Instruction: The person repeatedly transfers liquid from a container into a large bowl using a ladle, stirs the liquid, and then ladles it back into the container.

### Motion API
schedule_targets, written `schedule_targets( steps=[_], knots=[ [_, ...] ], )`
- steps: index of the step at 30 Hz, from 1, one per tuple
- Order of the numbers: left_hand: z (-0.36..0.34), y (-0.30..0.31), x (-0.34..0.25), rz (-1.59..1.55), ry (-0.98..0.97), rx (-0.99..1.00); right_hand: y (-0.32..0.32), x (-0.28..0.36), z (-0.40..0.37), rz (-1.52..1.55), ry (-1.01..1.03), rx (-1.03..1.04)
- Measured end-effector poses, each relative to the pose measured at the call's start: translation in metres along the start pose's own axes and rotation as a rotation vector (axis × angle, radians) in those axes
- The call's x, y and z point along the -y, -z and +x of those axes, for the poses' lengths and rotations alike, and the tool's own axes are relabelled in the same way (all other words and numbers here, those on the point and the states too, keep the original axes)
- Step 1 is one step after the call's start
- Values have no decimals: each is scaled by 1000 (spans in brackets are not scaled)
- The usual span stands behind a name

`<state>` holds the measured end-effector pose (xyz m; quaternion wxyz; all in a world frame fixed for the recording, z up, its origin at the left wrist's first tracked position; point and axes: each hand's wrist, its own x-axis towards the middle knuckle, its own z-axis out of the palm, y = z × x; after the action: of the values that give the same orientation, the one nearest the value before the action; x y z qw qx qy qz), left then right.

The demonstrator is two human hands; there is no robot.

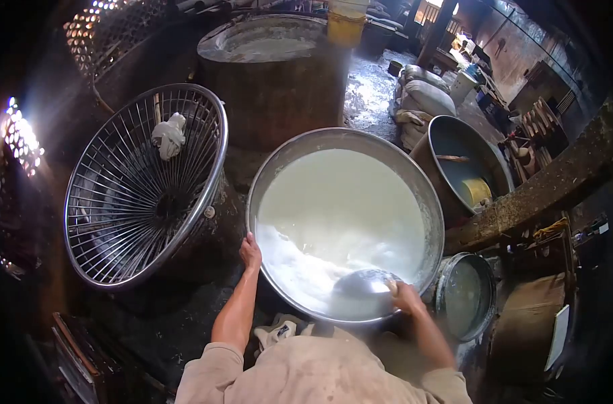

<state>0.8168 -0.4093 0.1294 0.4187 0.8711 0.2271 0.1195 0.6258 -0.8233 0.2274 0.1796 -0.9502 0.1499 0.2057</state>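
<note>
A wide round metal basin [343, 209] full of whitish liquid stands right in front of me. Its left rim is gripped by my left hand [250, 250], the fingers closed over the edge. Near the basin's lower right, my right hand [406, 296] is wrapped round the edge of a shiny metal bowl [362, 291], which sits low at the liquid's surface. The bowl's lower part is blurred by glare.
A large wire-ribbed metal basket [138, 188] leans at left, with a white cloth [169, 136] in it. Behind stands a big vat [273, 87]. At right are a tub [465, 158], a smaller bucket [465, 296], a wooden beam [535, 188] and sacks [429, 99].
</note>
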Motion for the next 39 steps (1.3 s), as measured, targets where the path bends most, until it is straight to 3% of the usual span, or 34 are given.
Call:
schedule_targets(
  steps=[4, 6, 8, 9, 10, 12, 16, 18, 21, 31, 32, 39],
  knots=[
    [-15, 5, 0, -5, 33, -9, 51, -44, -19, 136, 61, -22],
    [-30, 6, -3, -9, 87, -52, 115, -39, -35, 274, 106, -9],
    [-38, 9, -7, 5, 127, -36, 136, -51, -25, 314, 41, -47],
    [-40, 10, -9, 11, 150, -47, 140, -50, -16, 223, 76, -191],
    [-41, 10, -9, 18, 172, -56, 134, -54, -2, 226, 78, -192],
    [-38, 11, -7, 38, 152, -39, 108, -65, 42, 125, 195, -668],
    [-36, 10, -5, 169, 107, -22, 73, -65, 109, 104, 134, -749],
    [-35, 10, -5, 172, 132, -26, 62, -50, 116, 394, -70, -396],
    [-37, 11, -8, 172, 154, -30, 36, -29, 118, 486, -199, -226],
    [-41, 11, -11, 81, 99, -58, -47, 48, 75, 609, -80, -97],
    [-41, 11, -9, 80, 98, -53, -55, 55, 70, 494, 20, -152],
    [-43, 4, 0, -91, 25, -58, -80, 116, 23, 682, -144, 62]
  ],
)
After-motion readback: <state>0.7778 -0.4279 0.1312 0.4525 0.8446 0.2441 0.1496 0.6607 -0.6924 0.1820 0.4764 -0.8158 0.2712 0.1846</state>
